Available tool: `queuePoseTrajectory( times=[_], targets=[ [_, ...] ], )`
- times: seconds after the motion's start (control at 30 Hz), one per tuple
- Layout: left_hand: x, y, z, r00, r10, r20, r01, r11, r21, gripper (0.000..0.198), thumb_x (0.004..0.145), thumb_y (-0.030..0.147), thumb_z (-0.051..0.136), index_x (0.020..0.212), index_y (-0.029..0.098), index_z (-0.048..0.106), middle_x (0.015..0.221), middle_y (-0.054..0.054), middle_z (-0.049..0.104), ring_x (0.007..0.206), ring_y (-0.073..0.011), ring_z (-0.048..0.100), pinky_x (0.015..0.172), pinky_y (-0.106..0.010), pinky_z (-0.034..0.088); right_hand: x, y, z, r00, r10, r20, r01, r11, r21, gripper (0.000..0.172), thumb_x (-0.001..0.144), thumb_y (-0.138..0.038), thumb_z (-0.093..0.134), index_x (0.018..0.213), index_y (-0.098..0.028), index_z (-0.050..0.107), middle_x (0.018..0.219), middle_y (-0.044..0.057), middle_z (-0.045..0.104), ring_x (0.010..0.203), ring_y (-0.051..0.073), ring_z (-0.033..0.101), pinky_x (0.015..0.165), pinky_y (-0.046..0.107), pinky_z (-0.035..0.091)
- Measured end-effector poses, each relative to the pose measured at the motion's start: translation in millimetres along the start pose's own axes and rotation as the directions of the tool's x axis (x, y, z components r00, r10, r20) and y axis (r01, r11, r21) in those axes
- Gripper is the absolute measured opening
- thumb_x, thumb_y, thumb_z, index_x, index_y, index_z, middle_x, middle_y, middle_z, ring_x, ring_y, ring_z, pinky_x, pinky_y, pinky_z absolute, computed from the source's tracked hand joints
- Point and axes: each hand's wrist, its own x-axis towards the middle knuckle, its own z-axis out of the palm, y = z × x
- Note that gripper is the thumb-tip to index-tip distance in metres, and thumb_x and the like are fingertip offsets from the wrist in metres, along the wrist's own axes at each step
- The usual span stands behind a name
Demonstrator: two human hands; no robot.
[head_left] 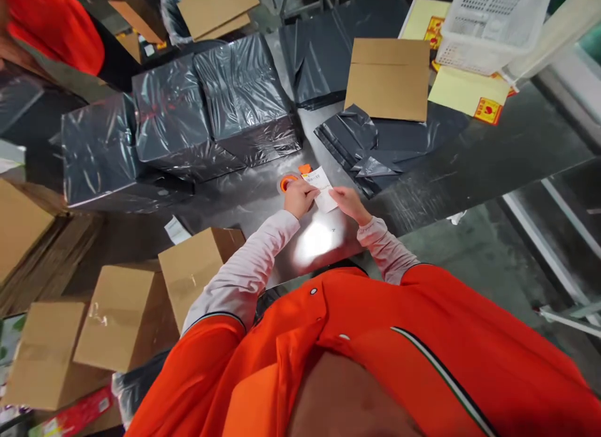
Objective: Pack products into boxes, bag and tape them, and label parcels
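Observation:
A white printed label (323, 185) is held between my two hands above the metal table. My left hand (299, 198) has its fingers closed on the label's left side. At the right edge, my right hand (348, 203) pinches the same label. Just beyond my left hand lies an orange roll of tape (287, 181), partly hidden by the fingers, with a small orange piece (305, 169) beside it. To the right of the label, a crumpled black plastic sheet (357, 143) lies on the table.
Black-wrapped boxes (244, 86) stand at the back left. Cardboard boxes (188, 268) are at the lower left. Flat cardboard (387, 80) and a white basket (493, 24) sit at the back right. A person's orange sleeve (56, 30) shows at the upper left.

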Motion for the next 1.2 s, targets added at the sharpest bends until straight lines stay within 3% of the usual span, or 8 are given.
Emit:
queuePoseTrajectory(
  times=[0.27,0.43,0.53,0.63,0.77,0.9,1.03,1.2],
  targets=[
    [-53.7,12.6,5.5,0.955,-0.274,-0.112,0.267,0.961,-0.068,0.020,0.072,0.002,0.089,0.064,0.017,0.078,0.074,-0.006,0.070,0.085,-0.0205,0.067,0.094,-0.033,0.055,-7.2,9.2,16.8,0.979,-0.007,0.204,0.036,0.990,-0.137,0.008,0.081,-0.030,0.071,0.078,-0.023,0.073,0.089,0.014,0.079,0.082,0.028,0.071,0.082,0.042,0.055],
    [-105.3,-17.4,-73.5,0.685,-0.571,-0.453,0.559,0.810,-0.175,0.023,0.087,0.002,0.075,0.068,0.014,0.070,0.066,0.001,0.063,0.078,-0.0179,0.061,0.097,-0.040,0.053,-27.3,14.6,25.8,0.921,-0.007,0.390,0.081,0.982,-0.172,0.018,0.076,-0.029,0.075,0.060,-0.024,0.069,0.067,0.008,0.071,0.071,0.026,0.068,0.073,0.040,0.052],
    [-136.9,-41.3,-117.3,0.573,-0.653,-0.495,0.627,0.738,-0.249,0.023,0.085,0.004,0.073,0.064,0.015,0.068,0.058,0.000,0.059,0.069,-0.0172,0.055,0.085,-0.037,0.051,-35.1,18.3,22.3,0.921,0.013,0.389,0.051,0.987,-0.154,0.015,0.073,-0.027,0.076,0.061,-0.019,0.071,0.063,0.003,0.068,0.069,0.021,0.064,0.070,0.033,0.048],
    [-157.5,-57.6,-126.2,0.576,-0.724,-0.378,0.665,0.685,-0.297,0.015,0.073,0.008,0.078,0.062,0.014,0.070,0.051,0.000,0.055,0.053,-0.0137,0.045,0.064,-0.031,0.044,-33.4,17.8,17.8,0.952,0.036,0.304,-0.006,0.995,-0.098,0.012,0.073,-0.027,0.079,0.077,-0.015,0.078,0.069,0.002,0.072,0.070,0.017,0.063,0.069,0.028,0.048],
    [-166.6,-54.4,-99.6,0.602,-0.751,-0.271,0.671,0.660,-0.338,0.020,0.065,0.022,0.088,0.061,0.015,0.069,0.052,-0.001,0.057,0.049,-0.0121,0.046,0.054,-0.027,0.040,-27.2,9.1,18.7,0.988,0.015,0.154,-0.019,1.000,0.020,0.021,0.080,-0.033,0.080,0.091,-0.016,0.077,0.074,0.002,0.075,0.068,0.018,0.066,0.067,0.028,0.051],
    [-153.6,-36.9,-82.4,0.718,-0.675,-0.170,0.576,0.714,-0.398,0.036,0.063,0.037,0.095,0.064,0.016,0.066,0.055,-0.001,0.059,0.049,-0.0124,0.050,0.053,-0.026,0.042,-19.2,-2.8,22.2,0.981,-0.130,0.141,0.129,0.992,0.014,0.023,0.093,-0.039,0.070,0.083,-0.019,0.076,0.076,0.005,0.077,0.075,0.022,0.071,0.076,0.033,0.057],
    [-139.2,-19.0,-90.5,0.806,-0.570,-0.159,0.484,0.790,-0.376,0.029,0.076,0.033,0.081,0.096,0.014,0.076,0.060,0.000,0.063,0.045,-0.0130,0.048,0.049,-0.026,0.040,-16.1,-9.9,14.1,0.942,-0.326,0.087,0.332,0.940,-0.075,0.023,0.093,-0.034,0.071,0.080,-0.019,0.082,0.096,0.010,0.083,0.102,0.027,0.075,0.101,0.040,0.059],
    [-136.8,0.4,-104.4,0.897,-0.361,-0.254,0.322,0.929,-0.184,0.046,0.084,0.030,0.069,0.125,0.011,0.079,0.063,0.002,0.061,0.050,-0.0126,0.048,0.053,-0.024,0.040,-37.4,-8.4,-3.3,0.959,-0.285,0.007,0.285,0.959,0.015,0.030,0.091,-0.037,0.074,0.108,-0.018,0.088,0.105,0.009,0.086,0.095,0.026,0.078,0.092,0.039,0.062]
  ],
)
